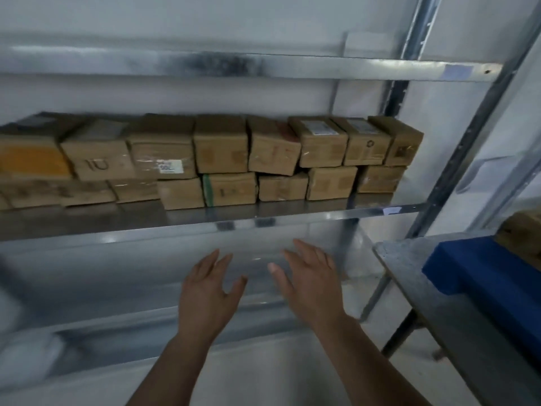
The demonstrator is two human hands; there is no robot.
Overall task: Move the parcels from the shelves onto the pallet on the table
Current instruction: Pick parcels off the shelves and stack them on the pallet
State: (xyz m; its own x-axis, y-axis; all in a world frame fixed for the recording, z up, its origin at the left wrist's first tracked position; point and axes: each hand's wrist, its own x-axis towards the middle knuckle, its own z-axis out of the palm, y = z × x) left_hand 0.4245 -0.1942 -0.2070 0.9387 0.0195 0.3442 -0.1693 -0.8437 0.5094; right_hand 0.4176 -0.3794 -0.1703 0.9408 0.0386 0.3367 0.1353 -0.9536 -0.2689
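Note:
Several brown cardboard parcels stand in two stacked rows at the back of the middle metal shelf. My left hand and my right hand are raised side by side below the shelf's front edge, fingers spread and holding nothing. Both hands are apart from the parcels. At the right, a blue pallet lies on a grey table, with a brown parcel on it at the frame's edge.
An upper shelf runs above the parcels, with nothing visible on it. A lower shelf sits behind my hands. Slanted metal uprights stand between the shelving and the table. The table's leg reaches down to the floor.

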